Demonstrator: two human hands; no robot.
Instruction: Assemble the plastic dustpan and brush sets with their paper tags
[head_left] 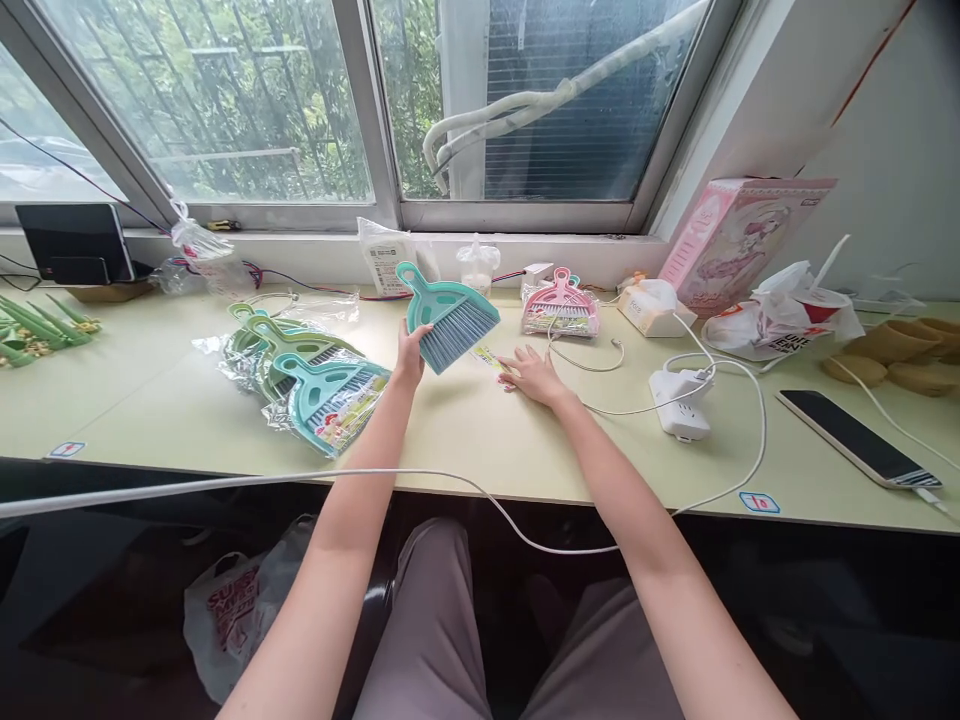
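My left hand [411, 356] grips a teal mini dustpan [435, 293] with a grey-blue bristled brush [459, 333] nested in it, tilted above the table. On the tabletop to the right, my right hand [534, 374] lies with fingers spread. Its fingertips touch a small printed label card [489, 360], partly covered by them. Left of my left arm, a teal dustpan-and-brush set [330, 395] in clear wrap overlaps several green sets [262, 345]. Further back, pink dustpan sets [561, 305] sit wrapped near the windowsill.
A white cable runs across the front edge to a power strip [679, 403]. At right are a phone [855, 437], a tissue pack [651, 305], a pink box [750, 240] and a plastic bag [780, 315]. A black tablet [73, 243] stands at far left.
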